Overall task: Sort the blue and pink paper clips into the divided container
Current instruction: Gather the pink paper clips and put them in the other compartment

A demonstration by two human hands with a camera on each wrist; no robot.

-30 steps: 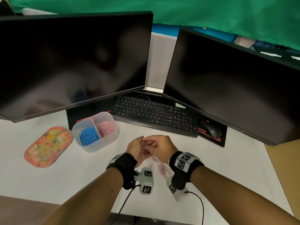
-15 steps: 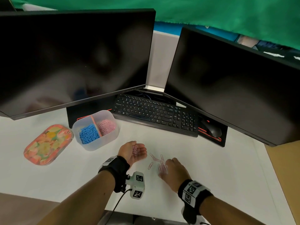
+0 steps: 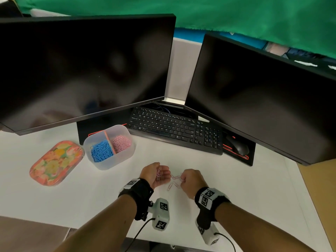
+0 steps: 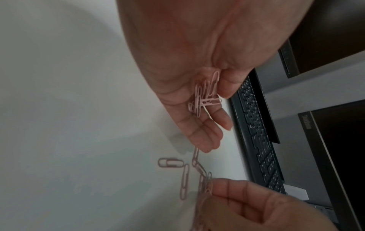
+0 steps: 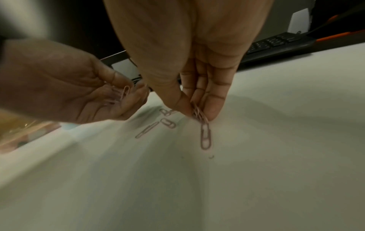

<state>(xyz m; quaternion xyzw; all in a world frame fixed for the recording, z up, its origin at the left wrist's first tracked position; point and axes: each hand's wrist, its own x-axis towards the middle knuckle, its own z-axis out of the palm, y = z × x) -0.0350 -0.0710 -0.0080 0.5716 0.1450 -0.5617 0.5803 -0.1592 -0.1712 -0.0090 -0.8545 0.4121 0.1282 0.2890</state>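
Observation:
My left hand (image 3: 163,170) lies palm up on the white table, fingers relaxed, with several pink paper clips (image 4: 205,96) loose in the cupped palm. Just to its right, my right hand (image 3: 182,179) pinches a small bunch of pink clips (image 5: 199,114) between thumb and fingers, right above the table. One clip (image 5: 205,137) dangles from the bunch. A few loose pink clips (image 3: 171,186) lie on the table between the hands. The clear divided container (image 3: 109,165) stands up left, blue clips (image 3: 101,151) in its left half and pink clips (image 3: 121,142) in its right half.
A flowered tray (image 3: 56,163) sits left of the container. A black keyboard (image 3: 174,128) and a mouse (image 3: 238,145) lie behind the hands, under two dark monitors (image 3: 81,70). The table's front edge runs close below my forearms.
Half a second ago my right hand lay over the loose clips lower right. It has since pinched up a bunch and moved left toward the left hand, which stays cupped.

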